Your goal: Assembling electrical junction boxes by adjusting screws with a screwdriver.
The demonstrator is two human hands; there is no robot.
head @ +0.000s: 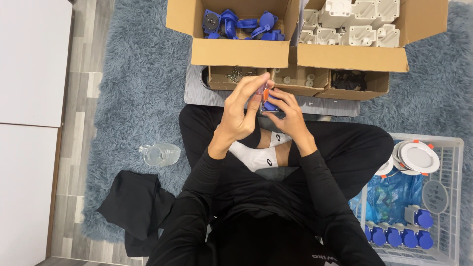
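Both hands met on a small blue socket part just below the row of cardboard boxes.

I saw my right hand (290, 116) closed around the blue socket part (269, 106), fingers wrapped under and behind it. My left hand (241, 111) pinched a small orange-handled tool (264, 91) between thumb and fingertips, its tip touching the part's top. Both sat just below the small box of screws (235, 76), over my crossed legs.

- socket part (269, 106) in hands: blue
- screwdriver handle (265, 91): orange, clear
- rug (143, 83): shaggy grey-blue
- cardboard boxes (236, 51): brown
- housings (354, 24): white
- sleeves (197, 192): black
- socks (256, 156): white
- basket (456, 197): white
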